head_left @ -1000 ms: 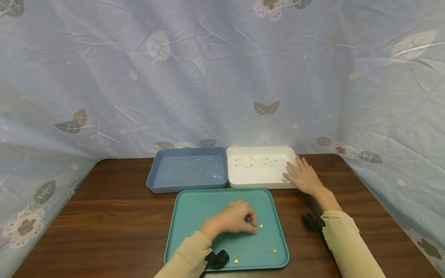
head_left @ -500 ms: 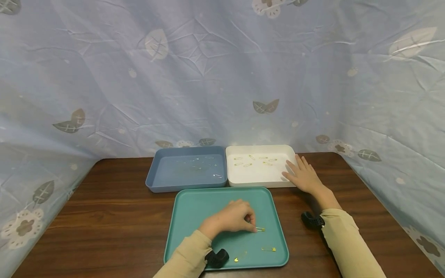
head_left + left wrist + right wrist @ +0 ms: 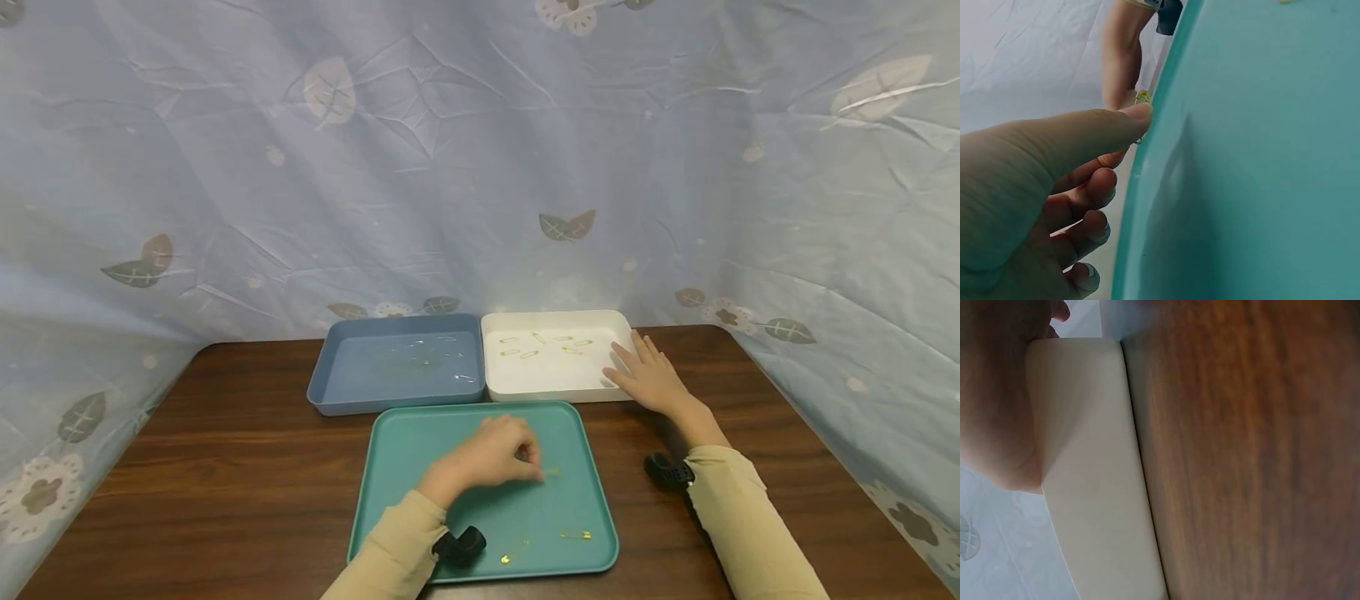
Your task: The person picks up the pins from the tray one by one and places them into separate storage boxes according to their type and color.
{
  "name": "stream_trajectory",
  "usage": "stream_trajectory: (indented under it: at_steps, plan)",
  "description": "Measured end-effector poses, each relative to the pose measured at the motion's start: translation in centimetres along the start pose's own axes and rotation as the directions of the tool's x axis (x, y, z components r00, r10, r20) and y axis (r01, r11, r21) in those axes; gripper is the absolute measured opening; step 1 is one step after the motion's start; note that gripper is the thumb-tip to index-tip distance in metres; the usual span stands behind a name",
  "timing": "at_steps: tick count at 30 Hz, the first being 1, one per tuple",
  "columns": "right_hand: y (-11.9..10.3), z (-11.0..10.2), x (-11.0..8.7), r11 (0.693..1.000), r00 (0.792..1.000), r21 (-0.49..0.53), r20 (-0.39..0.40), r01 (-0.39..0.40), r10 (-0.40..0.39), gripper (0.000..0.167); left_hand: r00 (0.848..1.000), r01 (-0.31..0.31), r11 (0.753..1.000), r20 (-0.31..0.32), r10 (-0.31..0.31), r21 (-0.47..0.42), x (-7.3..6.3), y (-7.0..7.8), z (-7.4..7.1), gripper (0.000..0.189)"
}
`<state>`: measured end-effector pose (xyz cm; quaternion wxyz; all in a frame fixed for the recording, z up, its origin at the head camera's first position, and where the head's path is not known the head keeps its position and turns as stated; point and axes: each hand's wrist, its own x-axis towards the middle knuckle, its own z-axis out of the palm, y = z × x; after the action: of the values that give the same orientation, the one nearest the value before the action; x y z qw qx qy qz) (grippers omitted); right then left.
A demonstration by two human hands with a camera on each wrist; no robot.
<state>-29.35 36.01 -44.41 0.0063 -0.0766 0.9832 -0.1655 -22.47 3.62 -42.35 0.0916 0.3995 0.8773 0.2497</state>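
My left hand [image 3: 491, 454] is over the teal tray [image 3: 412, 433], pinching a gold safety pin [image 3: 1142, 95] between thumb and index finger. In the left wrist view most of that pin hides behind the thumb tip, and the other fingers curl below it. Two more gold safety pins lie near the teal tray's front: one at the right [image 3: 576, 535], the other closer to the middle [image 3: 506, 559]. My right hand [image 3: 651, 377] rests at the right rim of the white tray [image 3: 532, 382] with its fingers spread; the right wrist view shows it against the tray's outer wall [image 3: 1091, 425].
Several gold safety pins lie in the white tray. Left of it, side by side, stands a blue tray [image 3: 356, 371] with several small silver pins. All three trays are on a dark wooden table [image 3: 247, 467], with a patterned light cloth [image 3: 450, 208] hanging behind.
The left hand has taken hold of a safety pin on the teal tray and raised it slightly away from the person. The right hand stays at the white tray.
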Motion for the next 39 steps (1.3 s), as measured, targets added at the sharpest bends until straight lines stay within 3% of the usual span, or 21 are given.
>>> stream_trajectory:
  at_steps: [8,19,39]
  plan:
    - [-0.1,-0.3,0.2,1.000,1.000,-0.007,-0.008,0.009,-0.010,0.070,0.995,-0.016,0.998,-0.094,0.022,0.065,0.6,0.0,-2.0,0.014]
    - [-0.2,-0.5,0.0,1.000,1.000,-0.001,-0.008,0.011,-0.011,0.070,0.991,-0.002,0.994,-0.135,0.017,0.112,2.0,-0.1,-4.4,0.014]
    - [-0.2,-0.1,0.1,0.999,1.000,-0.032,-0.022,0.002,-0.003,0.068,0.966,-0.038,0.951,-0.234,0.114,0.308,7.1,-2.1,-7.8,0.014]
